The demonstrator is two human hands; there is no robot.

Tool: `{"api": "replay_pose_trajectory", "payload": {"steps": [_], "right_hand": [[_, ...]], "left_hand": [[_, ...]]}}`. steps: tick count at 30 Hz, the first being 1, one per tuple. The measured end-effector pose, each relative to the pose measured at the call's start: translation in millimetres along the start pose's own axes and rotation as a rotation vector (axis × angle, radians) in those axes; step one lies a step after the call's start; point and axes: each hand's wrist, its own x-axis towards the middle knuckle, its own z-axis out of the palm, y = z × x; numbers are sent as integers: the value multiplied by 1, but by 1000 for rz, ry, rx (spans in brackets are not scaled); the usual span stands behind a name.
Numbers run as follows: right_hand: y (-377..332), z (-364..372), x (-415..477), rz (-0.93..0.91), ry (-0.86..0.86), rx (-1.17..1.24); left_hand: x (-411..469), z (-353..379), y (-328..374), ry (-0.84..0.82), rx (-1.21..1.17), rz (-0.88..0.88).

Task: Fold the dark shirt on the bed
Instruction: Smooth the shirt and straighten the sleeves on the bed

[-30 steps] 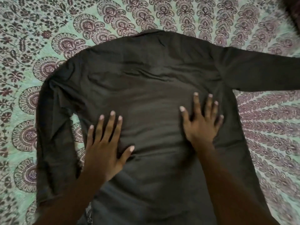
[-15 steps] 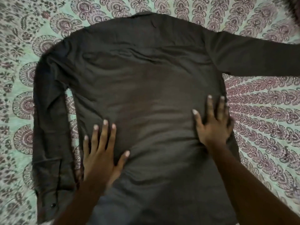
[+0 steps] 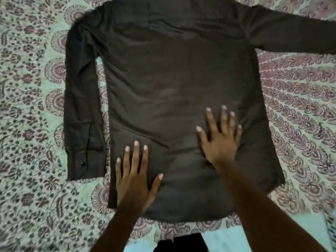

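The dark shirt (image 3: 172,79) lies spread back-up on the bed (image 3: 27,88), long axis running from the near hem away toward the collar, with the left hand (image 3: 134,182) and the right hand (image 3: 220,140) pressed flat on its lower part, fingers straight and gripping nothing, the left hand nearer the left sleeve (image 3: 81,106) alongside, the right sleeve (image 3: 291,33) flung outward well beyond the right hand.

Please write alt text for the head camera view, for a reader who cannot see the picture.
Two open hands, the left hand and the right hand, press flat on the lower part of a dark shirt spread on a patterned bedspread. One sleeve lies beside the shirt's body at picture left; the other sleeve stretches out to the right.
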Motion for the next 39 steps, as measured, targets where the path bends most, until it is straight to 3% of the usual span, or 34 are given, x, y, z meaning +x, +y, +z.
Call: {"api": "replay_pose_trajectory", "payload": {"steps": [4, 6, 8, 10, 14, 18, 23, 25, 27, 30, 33, 36, 39], "right_hand": [[52, -16, -53, 371, -118, 86], [35, -20, -53, 413, -94, 129], [-1, -20, -44, 236, -23, 105], [-46, -18, -31, -79, 2, 123], [-116, -7, -27, -635, -164, 103], [-103, 10, -78, -769, -179, -24], [-42, -2, -184, -1098, -259, -40], [-29, -9, -197, -1099, -301, -21], [-33, -16, -181, -972, -249, 52], [-62, -21, -117, -635, -95, 138], [-88, -14, -63, -462, -146, 88], [-77, 3, -80, -590, -172, -25], [-40, 2, -140, -784, -189, -69]], "left_hand": [[-65, 6, -8, -39, -44, 10], [-53, 1, -11, 11, -64, -34], [-37, -1, -18, 38, -68, -66], [-33, 5, -27, 54, -35, -29], [-69, 19, -33, 84, -36, -20], [-98, 5, -28, 91, -86, -69], [-11, -42, -28, 253, -224, -29], [21, -40, -33, 198, -154, 82], [19, -21, -39, 104, -49, 164], [-40, 11, -46, 47, 39, 163], [-115, 28, -45, 11, -10, 114], [-139, 26, -45, 17, -40, 85], [-92, 4, -28, 135, -116, 26]]}}
